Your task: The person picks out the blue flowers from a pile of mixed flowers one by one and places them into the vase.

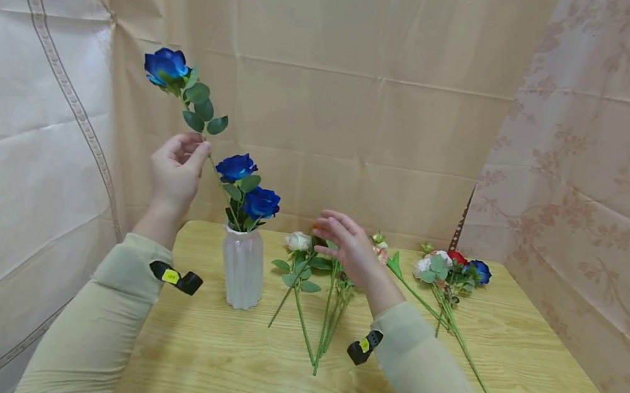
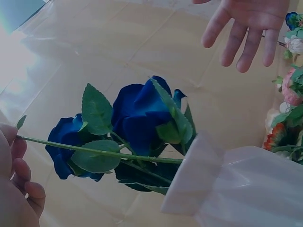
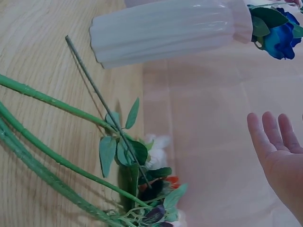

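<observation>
My left hand (image 1: 177, 167) pinches the green stem of a blue rose (image 1: 166, 68) just under its leaves. The rose leans up and left, and its stem (image 2: 104, 152) runs down into the mouth of a white fluted vase (image 1: 243, 268). Two other blue roses (image 1: 262, 203) stand in that vase, their heads above the rim. To the right of the vase, my right hand (image 1: 348, 250) hovers with fingers extended and nothing in its grasp. Beneath it lie several artificial flowers, among them a white rose (image 1: 297, 241), with stems pointing toward me.
Farther right on the wooden table (image 1: 388, 381) lies a second bunch with a red flower (image 1: 458, 258), a blue rose (image 1: 478, 272) and white blooms (image 1: 428, 264). A beige curtain (image 1: 323, 109) hangs behind the table, and a patterned cloth (image 1: 601, 186) hangs at the right.
</observation>
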`<state>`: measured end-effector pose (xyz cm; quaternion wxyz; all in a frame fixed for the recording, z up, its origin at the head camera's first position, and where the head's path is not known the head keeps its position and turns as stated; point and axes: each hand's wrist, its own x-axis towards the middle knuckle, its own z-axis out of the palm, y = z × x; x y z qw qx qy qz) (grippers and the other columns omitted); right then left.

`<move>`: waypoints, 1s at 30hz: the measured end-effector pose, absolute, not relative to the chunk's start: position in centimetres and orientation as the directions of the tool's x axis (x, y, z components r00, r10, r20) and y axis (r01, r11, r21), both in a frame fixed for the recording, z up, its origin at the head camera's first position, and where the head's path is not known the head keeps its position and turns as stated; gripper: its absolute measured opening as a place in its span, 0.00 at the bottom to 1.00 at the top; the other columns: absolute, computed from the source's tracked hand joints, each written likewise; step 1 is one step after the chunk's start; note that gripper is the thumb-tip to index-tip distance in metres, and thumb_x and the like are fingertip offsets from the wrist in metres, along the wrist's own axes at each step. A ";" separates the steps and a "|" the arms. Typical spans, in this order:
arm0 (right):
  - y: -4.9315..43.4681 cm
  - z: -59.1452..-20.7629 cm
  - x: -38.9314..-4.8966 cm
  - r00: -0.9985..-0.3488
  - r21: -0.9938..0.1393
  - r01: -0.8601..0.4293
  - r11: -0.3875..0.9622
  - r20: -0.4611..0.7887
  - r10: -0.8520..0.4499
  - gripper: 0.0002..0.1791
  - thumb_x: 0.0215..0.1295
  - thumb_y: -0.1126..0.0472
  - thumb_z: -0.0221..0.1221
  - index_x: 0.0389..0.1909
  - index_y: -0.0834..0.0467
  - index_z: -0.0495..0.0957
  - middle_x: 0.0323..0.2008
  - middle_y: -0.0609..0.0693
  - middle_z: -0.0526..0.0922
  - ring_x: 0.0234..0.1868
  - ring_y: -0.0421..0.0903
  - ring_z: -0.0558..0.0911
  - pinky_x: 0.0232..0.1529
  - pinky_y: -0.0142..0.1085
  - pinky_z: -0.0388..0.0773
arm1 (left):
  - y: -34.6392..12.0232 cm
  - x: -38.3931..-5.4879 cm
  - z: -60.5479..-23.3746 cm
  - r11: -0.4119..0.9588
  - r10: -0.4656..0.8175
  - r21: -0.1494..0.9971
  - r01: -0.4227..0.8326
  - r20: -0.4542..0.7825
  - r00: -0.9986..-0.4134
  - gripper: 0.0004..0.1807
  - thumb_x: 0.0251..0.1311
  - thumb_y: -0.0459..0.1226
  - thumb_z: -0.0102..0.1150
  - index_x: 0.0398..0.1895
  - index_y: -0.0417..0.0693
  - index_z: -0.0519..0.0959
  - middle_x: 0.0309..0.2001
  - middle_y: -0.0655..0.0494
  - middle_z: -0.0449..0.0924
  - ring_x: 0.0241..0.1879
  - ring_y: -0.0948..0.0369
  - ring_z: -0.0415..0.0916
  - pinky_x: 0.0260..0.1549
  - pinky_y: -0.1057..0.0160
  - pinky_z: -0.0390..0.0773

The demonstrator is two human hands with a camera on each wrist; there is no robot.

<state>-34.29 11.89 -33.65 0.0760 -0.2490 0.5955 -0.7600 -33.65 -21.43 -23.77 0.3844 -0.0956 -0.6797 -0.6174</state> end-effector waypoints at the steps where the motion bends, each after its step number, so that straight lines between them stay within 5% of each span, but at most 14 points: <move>1: 11.9 -33.7 -34.3 -0.865 -0.944 -0.181 -0.275 0.286 -0.413 0.28 0.80 0.53 0.51 0.73 0.63 0.63 0.66 0.64 0.71 0.71 0.67 0.64 0.66 0.62 0.67 | -21.4 -33.6 -23.9 0.215 -0.342 0.766 0.606 0.640 -0.688 0.13 0.68 0.41 0.66 0.48 0.41 0.83 0.35 0.58 0.81 0.24 0.62 0.71 0.22 0.71 0.72; 14: 12.1 -34.8 -34.1 -0.868 -0.956 -0.187 -0.226 0.268 -0.417 0.29 0.81 0.50 0.50 0.73 0.62 0.62 0.67 0.63 0.69 0.70 0.67 0.65 0.66 0.61 0.68 | -21.0 -33.0 -26.1 0.194 -0.300 0.747 0.635 0.662 -0.687 0.12 0.72 0.40 0.61 0.40 0.38 0.83 0.31 0.57 0.83 0.20 0.62 0.68 0.18 0.70 0.68; 20: 12.0 -35.2 -34.2 -0.869 -0.964 -0.198 -0.177 0.256 -0.424 0.28 0.80 0.47 0.51 0.72 0.60 0.65 0.68 0.62 0.65 0.67 0.60 0.71 0.65 0.57 0.70 | -21.0 -32.3 -27.2 0.222 -0.278 0.748 0.625 0.663 -0.695 0.14 0.71 0.38 0.62 0.42 0.31 0.81 0.30 0.60 0.82 0.21 0.63 0.68 0.19 0.71 0.69; 30: 11.9 -36.0 -34.2 -0.866 -0.968 -0.193 -0.158 0.244 -0.437 0.28 0.81 0.51 0.49 0.73 0.62 0.63 0.68 0.62 0.68 0.68 0.61 0.71 0.63 0.58 0.72 | -21.1 -31.6 -29.2 0.316 -0.252 0.755 0.574 0.650 -0.717 0.14 0.70 0.42 0.63 0.39 0.37 0.83 0.30 0.58 0.83 0.23 0.63 0.69 0.19 0.70 0.68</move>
